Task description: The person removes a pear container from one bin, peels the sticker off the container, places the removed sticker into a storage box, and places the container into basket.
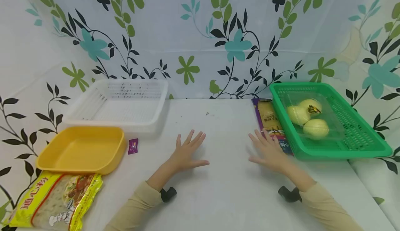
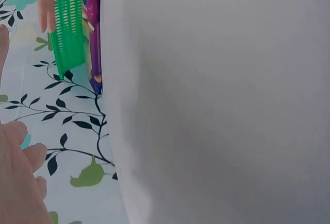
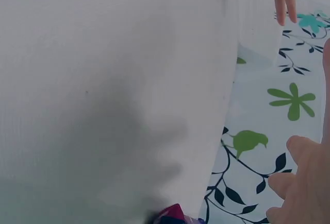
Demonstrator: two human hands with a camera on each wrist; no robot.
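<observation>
My left hand [image 1: 187, 154] is held over the white table with its fingers spread and nothing in it. To its left lies a small purple candy packet [image 1: 132, 146]. My right hand [image 1: 270, 153], fingers also spread and holding nothing, is near a purple and gold snack bag [image 1: 271, 118]; its fingertips overlap the bag's lower part in the head view. Beside that bag stands a green basket [image 1: 368, 130], in which a clear plastic pack holds pale yellow round items [image 1: 315, 129]. In the right wrist view, the bag's tip [image 3: 172, 214] shows at the bottom edge.
A white basket [image 1: 159, 114] stands at the back left, with a yellow tray [image 1: 84, 149] before it. A yellow noodle-like food bag [image 1: 56, 201] lies at the front left, against the tray. Leaf-patterned cloth [image 1: 200, 29] hangs behind the table [image 1: 225, 196].
</observation>
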